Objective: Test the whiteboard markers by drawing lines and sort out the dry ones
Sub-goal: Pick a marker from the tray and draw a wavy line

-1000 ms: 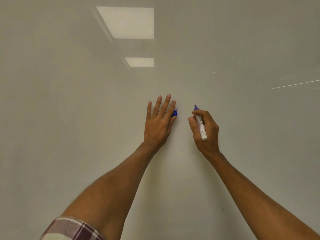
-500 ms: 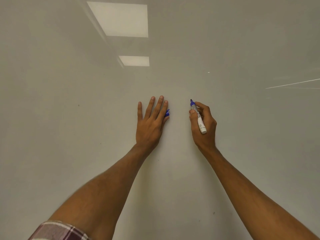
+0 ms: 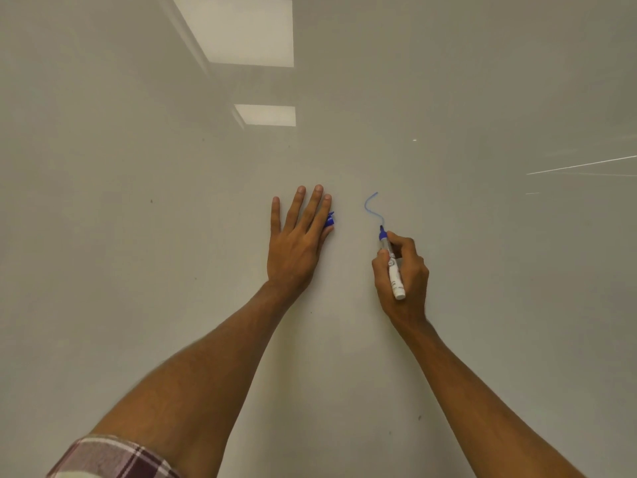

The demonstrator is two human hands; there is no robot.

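My right hand [image 3: 408,270] grips a white whiteboard marker [image 3: 395,276] with a blue tip, and the tip touches the whiteboard [image 3: 138,253]. A thin blue curved line [image 3: 368,205] runs from above down to the tip. My left hand [image 3: 296,243] lies flat against the board with straight fingers, left of the line. The marker's blue cap [image 3: 330,219] sticks out beside its index finger, pinched there by the thumb.
The glossy board fills the whole view and reflects two ceiling light panels [image 3: 241,32] at the top. A thin white streak [image 3: 582,165] crosses the far right. A plaid sleeve [image 3: 110,458] shows at the lower left.
My right hand has moved down with the marker and left a blue S-shaped line on the board. My left hand stayed flat with the cap.
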